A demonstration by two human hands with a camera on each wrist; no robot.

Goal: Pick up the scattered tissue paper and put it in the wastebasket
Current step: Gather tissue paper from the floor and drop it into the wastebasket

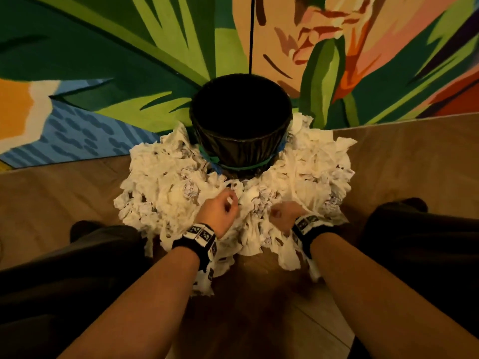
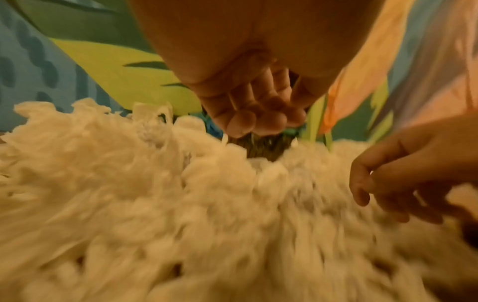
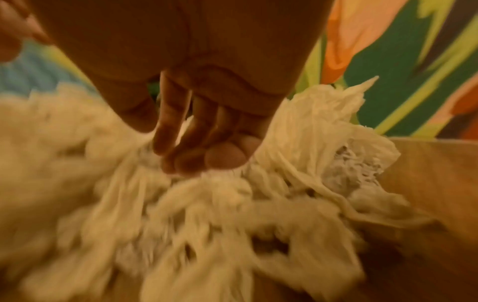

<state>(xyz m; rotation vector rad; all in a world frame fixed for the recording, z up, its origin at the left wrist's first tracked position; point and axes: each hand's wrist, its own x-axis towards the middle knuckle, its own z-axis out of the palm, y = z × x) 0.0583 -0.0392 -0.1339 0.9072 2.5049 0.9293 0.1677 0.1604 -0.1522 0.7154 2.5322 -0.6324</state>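
The left hand (image 1: 220,211) pinches a scrap from the crumpled white tissue paper (image 1: 166,182); the right hand (image 1: 282,216) grabs some too; the round black wastebasket (image 1: 241,141) stands just behind.

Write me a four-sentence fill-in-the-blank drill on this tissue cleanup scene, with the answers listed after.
1. The round wastebasket is coloured ____.
2. The crumpled white tissue paper lies heaped on the wooden ____.
3. Behind the wastebasket stands a painted ____ of green leaves.
4. The left hand and right hand each wear a patterned ____ at the wrist.

Missing words: black; floor; wall; band
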